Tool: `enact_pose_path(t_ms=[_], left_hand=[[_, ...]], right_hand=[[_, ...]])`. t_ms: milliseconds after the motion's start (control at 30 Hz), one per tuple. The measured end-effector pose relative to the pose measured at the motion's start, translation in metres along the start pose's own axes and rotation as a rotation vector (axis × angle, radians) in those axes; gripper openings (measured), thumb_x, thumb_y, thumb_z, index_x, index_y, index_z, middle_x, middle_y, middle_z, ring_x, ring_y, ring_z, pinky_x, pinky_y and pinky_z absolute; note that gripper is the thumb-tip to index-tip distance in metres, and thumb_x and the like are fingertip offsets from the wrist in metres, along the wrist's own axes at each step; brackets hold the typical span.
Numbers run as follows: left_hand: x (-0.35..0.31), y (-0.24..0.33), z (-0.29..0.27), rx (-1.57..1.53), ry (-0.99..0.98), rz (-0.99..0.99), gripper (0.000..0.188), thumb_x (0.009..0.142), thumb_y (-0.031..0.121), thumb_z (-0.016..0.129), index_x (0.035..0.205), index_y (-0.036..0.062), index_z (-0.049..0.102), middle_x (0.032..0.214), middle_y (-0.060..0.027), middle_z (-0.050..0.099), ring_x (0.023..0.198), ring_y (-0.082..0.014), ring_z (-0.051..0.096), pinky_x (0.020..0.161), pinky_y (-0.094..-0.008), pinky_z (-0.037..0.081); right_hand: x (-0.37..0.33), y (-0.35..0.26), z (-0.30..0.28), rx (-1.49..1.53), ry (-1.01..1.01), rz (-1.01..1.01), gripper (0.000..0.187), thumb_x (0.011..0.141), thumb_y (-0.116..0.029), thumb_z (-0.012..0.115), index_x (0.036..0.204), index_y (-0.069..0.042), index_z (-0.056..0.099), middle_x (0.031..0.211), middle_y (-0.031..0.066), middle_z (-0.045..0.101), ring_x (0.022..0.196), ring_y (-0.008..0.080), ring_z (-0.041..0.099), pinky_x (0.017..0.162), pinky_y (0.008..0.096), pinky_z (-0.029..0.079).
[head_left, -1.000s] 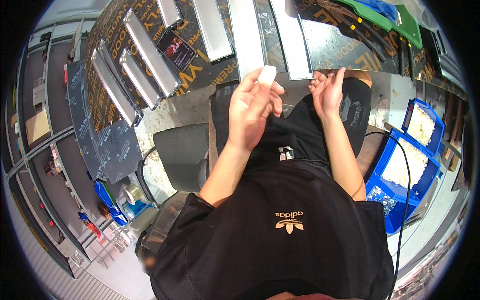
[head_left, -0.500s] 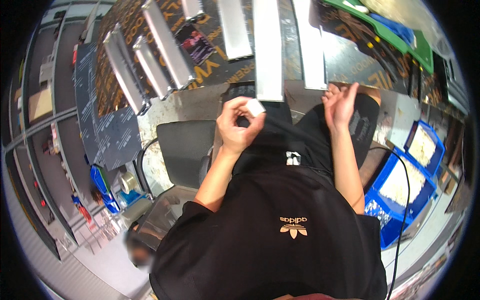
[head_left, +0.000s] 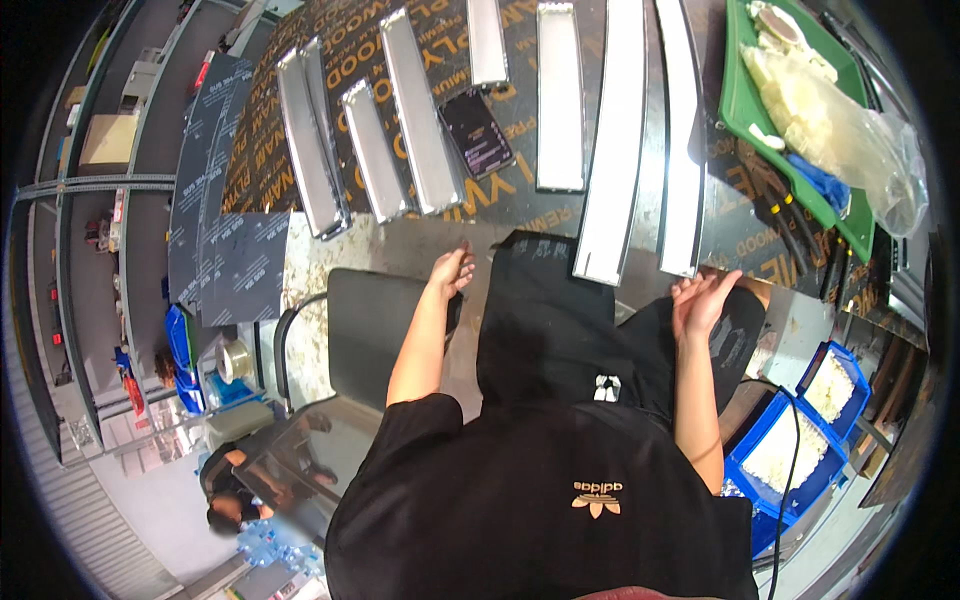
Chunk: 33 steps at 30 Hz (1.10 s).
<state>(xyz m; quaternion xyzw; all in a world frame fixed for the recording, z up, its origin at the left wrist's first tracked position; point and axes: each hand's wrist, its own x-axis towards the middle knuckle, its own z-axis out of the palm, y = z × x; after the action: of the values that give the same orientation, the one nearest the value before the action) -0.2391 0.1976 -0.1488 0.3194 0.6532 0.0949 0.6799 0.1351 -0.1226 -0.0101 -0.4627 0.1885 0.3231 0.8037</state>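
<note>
Left of my lap, just below the bench's front edge, is my left hand (head_left: 453, 271), its fingers curled in; whatever they hold, if anything, is hidden. My right hand (head_left: 701, 306) is turned palm up with fingers apart, over my right thigh beside the near end of a long white metal strip (head_left: 683, 150). Another long strip (head_left: 609, 140) lies left of it, its end jutting past the bench edge over my lap. A shorter metal profile (head_left: 561, 97) lies farther left, beside a dark phone (head_left: 476, 133).
Several metal profiles (head_left: 421, 115) lie on the left of the printed plywood bench (head_left: 540, 212). A green tray (head_left: 738, 75) holds a plastic bag (head_left: 850, 125) of pale pieces. Blue bins (head_left: 775, 455) stand at right, a chair (head_left: 375, 335) at left. Another person (head_left: 235, 475) is behind it.
My left hand has moved left, away from the strip; the small white block seen in it earlier no longer shows. My right hand stays near the strip's end. The view has shifted, showing more bench.
</note>
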Motion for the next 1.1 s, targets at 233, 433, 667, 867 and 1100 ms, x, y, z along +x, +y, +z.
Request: enact_pose_path(t_ms=[233,433,667,867,1100], left_hand=[[0.144,0.087,0.002,0.060,-0.180,-0.013,0.034,0.099,0.038,0.066,0.115,0.0086,0.067,0.099,-0.0059,0.070,0.082,-0.0183,0.065,0.068,-0.0361,0.054],[0.121,0.050,0.046,0.413,-0.081,0.324,0.038,0.098,0.033,0.064,0.121,0.0038,0.067,0.111,-0.0126,0.071,0.094,-0.0258,0.066,0.081,-0.0415,0.054],[-0.042,0.054,0.087,0.681,0.008,0.904,0.032,0.096,0.015,0.066,0.118,-0.0068,0.069,0.122,-0.0212,0.073,0.110,-0.0322,0.070,0.096,-0.0407,0.051],[-0.208,0.103,0.127,1.150,-0.177,0.869,0.042,0.100,0.030,0.064,0.124,-0.0032,0.068,0.125,-0.0245,0.070,0.118,-0.0392,0.067,0.100,-0.0404,0.051],[-0.247,0.085,0.182,0.717,-0.428,0.572,0.042,0.112,0.034,0.046,0.131,-0.0001,0.061,0.107,-0.0090,0.072,0.079,-0.0111,0.068,0.061,-0.0253,0.052]], right_hand=[[0.005,0.008,0.002,-0.045,0.120,-0.054,0.072,0.095,-0.083,0.040,0.110,-0.012,0.040,0.077,-0.0011,0.035,0.062,0.0129,0.039,0.056,0.0309,0.037],[0.016,0.018,-0.005,0.012,0.145,-0.043,0.067,0.095,-0.083,0.040,0.104,-0.016,0.043,0.069,-0.0032,0.036,0.057,0.0110,0.043,0.052,0.0277,0.036],[0.032,0.034,-0.028,-0.068,0.069,0.014,0.082,0.093,-0.086,0.031,0.104,-0.008,0.052,0.075,0.0029,0.053,0.062,0.0148,0.060,0.055,0.0289,0.049],[0.036,0.040,-0.025,-0.092,-0.008,0.099,0.098,0.093,-0.089,0.017,0.118,-0.003,0.057,0.090,0.0070,0.066,0.073,0.0143,0.061,0.061,0.0278,0.045],[0.008,0.023,-0.008,-0.317,-0.156,-0.118,0.074,0.103,-0.073,0.034,0.105,-0.003,0.057,0.085,0.0073,0.066,0.068,0.0122,0.064,0.057,0.0243,0.050]])
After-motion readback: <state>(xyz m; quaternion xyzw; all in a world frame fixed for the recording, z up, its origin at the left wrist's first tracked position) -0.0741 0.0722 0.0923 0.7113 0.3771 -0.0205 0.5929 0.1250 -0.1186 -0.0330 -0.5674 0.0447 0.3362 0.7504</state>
